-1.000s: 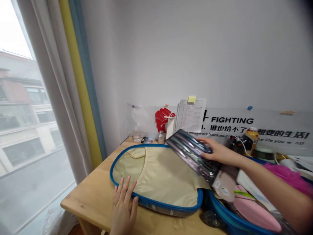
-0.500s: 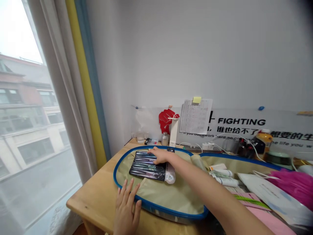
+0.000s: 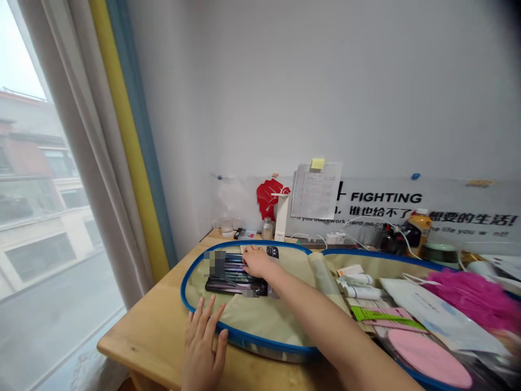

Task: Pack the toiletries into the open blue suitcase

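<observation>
Blue trim edged the open case [image 3: 280, 323], which lay spread on the wooden desk [image 3: 150, 326], its lining cream. Taking the left half of the case as a dial, with 12 away from the person, the black flat pack [image 3: 233, 271] of slender items lay on the lining towards 11 o'clock, inside the rim.

The right hand [image 3: 256, 262] rested on the pack's right part, its forearm reaching in from 4 o'clock. Its fingers were slightly bent over the pack; whether the grip had closed on it, I could not tell. At 8 o'clock the left hand [image 3: 204, 339] lay with fingers spread over the trim, its grip wide open and holding nothing.

At 3 o'clock, in the case's other half, were white tubes [image 3: 360, 292] and, further out, a magenta mesh puff [image 3: 472, 298]. A pink oval item [image 3: 431, 358] lay between 3 and 4 o'clock. Behind the case, a small jar [image 3: 267, 228] stood near 12 o'clock, just beside a white stand [image 3: 281, 217] at 1.
</observation>
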### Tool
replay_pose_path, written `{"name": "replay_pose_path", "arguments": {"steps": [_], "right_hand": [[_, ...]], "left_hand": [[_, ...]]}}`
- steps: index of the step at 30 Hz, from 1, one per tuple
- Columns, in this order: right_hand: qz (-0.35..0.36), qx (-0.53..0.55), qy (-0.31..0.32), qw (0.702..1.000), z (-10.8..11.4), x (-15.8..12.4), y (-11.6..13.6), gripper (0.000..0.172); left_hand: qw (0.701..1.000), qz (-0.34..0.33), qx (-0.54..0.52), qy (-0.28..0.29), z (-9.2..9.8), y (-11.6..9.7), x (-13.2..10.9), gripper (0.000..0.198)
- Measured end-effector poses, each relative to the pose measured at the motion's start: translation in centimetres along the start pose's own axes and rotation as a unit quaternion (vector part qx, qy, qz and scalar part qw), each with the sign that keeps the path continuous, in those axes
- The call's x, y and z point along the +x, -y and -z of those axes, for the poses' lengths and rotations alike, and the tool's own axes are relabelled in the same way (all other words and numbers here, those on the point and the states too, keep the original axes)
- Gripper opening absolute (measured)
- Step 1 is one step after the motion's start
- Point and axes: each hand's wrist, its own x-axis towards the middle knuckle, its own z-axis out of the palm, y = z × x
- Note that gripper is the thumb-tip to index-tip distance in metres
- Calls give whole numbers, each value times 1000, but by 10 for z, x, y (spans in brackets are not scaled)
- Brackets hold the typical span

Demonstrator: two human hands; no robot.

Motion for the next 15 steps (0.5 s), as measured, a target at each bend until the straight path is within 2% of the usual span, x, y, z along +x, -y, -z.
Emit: {"name": "replay_pose_path", "arguments": {"steps": [4, 8, 11, 15], "right_hand": [[-1, 8, 17, 1000, 41, -27, -18, 36], [-44, 21, 39, 998, 86, -91, -68, 34], [-153, 11, 43, 987, 99, -156, -120, 33], [-357, -14, 27, 934, 84, -238, -180, 27]], "left_hand": [[1000, -5, -2, -6, 0, 1, 1, 43], [1000, -17, -5, -6, 0, 2, 1, 42], [1000, -14, -10, -6, 1, 3, 1, 43], [1000, 0, -21, -4, 0, 3, 0, 43]]}}
